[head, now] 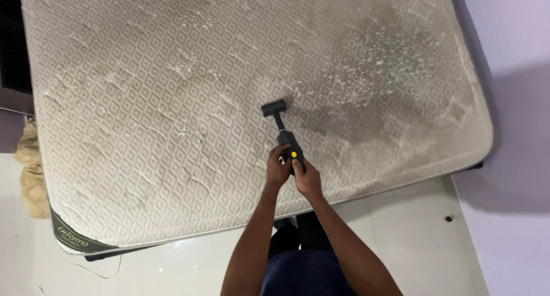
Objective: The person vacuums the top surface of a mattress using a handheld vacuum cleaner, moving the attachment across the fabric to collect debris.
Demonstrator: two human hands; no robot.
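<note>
Both your hands grip the black handheld vacuum with a yellow button (285, 134): left hand (278, 169), right hand (307, 178). Its nozzle rests on the beige diamond-quilted mattress (143, 101), beside a dark stained patch (378, 84).

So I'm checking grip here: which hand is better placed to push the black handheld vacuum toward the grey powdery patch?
Right hand, probably: it grips the black handheld vacuum from the grey powdery patch's side; left hand only steadies it.

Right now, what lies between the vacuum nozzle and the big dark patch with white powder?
In the head view, only bare quilted mattress separates the nozzle from the dark patch; scattered powder begins just right of it.
</note>
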